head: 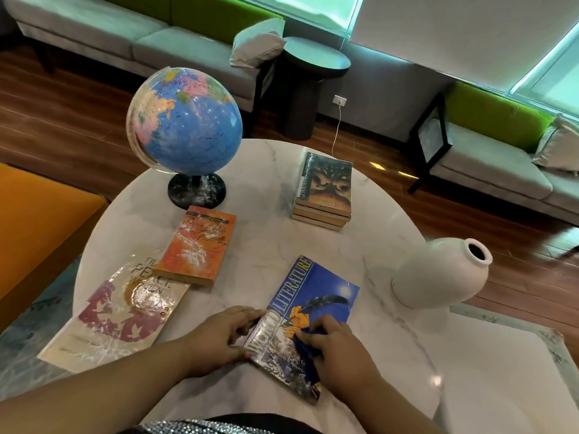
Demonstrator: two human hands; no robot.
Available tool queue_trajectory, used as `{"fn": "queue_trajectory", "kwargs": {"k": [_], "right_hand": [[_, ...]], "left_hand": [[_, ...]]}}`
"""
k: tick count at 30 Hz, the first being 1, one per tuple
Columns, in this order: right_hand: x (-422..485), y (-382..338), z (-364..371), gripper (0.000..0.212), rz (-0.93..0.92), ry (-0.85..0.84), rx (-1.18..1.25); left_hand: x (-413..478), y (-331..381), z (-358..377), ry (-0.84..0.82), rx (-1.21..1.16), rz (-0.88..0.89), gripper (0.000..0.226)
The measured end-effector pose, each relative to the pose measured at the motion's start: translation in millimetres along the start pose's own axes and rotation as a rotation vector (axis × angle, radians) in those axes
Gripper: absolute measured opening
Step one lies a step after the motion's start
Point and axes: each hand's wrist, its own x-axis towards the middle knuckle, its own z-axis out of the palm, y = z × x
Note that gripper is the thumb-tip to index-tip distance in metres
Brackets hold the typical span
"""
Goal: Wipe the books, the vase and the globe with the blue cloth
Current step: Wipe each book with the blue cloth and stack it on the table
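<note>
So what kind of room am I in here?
Probably a lounge or reading area: grey sofas line the window walls, and a round marble table holds books and a globe.

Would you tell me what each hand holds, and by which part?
Left hand grips the blue book at its spine; right hand holds the bunched blue cloth.

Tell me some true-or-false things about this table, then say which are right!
1. The right hand presses the blue cloth on the blue book. True.
2. The vase is black. False: it is white.
3. The globe sits on the sofa. False: it stands on the table.
4. The left hand holds the blue book's edge. True.
</note>
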Motion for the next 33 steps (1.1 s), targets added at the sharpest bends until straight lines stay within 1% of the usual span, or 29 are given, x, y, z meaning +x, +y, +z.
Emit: {"fn": "queue_trajectory", "kwargs": {"k": [2,6,11,12,15,16,20,22,25,26,30,32,33], "right_hand": [[6.6,-7.1,-0.6,0.043,0.024,0.015,0.005],[-5.7,-22.4,7.5,0.045,-0.097,-0.061,-0.022],[7.5,-10.1,3.6,0.042,0.023,0.067,0.017],[8.4,-14.5,4.5,0.043,0.010,0.056,0.024],[-1.1,-23.6,16.6,0.042,-0.158,-0.026,0.004],[-3.9,-22.3,17.0,0.041,-0.177,-0.026,-0.002],[3.9,-15.2,4.8,0.044,-0.045,-0.006,-0.038],[4.8,-22.5,3.9,0.045,-0.071,-0.004,-0.052],[-5.1,-22.7,6.5,0.045,-0.198,-0.108,-0.063],[-5.2,-18.1,4.3,0.044,-0.200,-0.108,-0.071],[6.5,-10.7,-3.5,0.048,-0.039,-0.033,-0.102],[8.3,-19.3,-1.7,0.050,-0.050,-0.052,-0.096],[5.8,-22.2,1.2,0.050,-0.102,-0.080,-0.088]], "left_hand": [[-0.1,0.5,-0.2,0.002,0.003,0.001,0.074],[0.0,2.2,0.3,0.007,-0.018,-0.004,0.074],[-0.9,3.7,-1.2,-0.001,-0.024,-0.005,0.074],[-0.8,4.3,-1.2,-0.001,-0.031,-0.003,0.074],[-0.1,3.5,-0.6,0.004,-0.046,0.000,0.074],[0.0,2.3,-0.2,0.005,-0.046,-0.001,0.075],[0.5,-1.4,0.3,-0.003,-0.054,-0.007,0.074],[0.5,-2.3,0.5,-0.005,-0.052,-0.008,0.073],[1.6,-2.8,2.0,-0.002,-0.072,-0.015,0.073],[1.4,-3.2,2.2,-0.002,-0.073,-0.018,0.073],[1.0,-3.2,0.7,-0.009,-0.050,-0.019,0.072],[1.1,-3.1,1.3,-0.007,-0.049,-0.017,0.072],[1.3,-3.5,2.0,-0.008,-0.049,-0.018,0.072]]}}
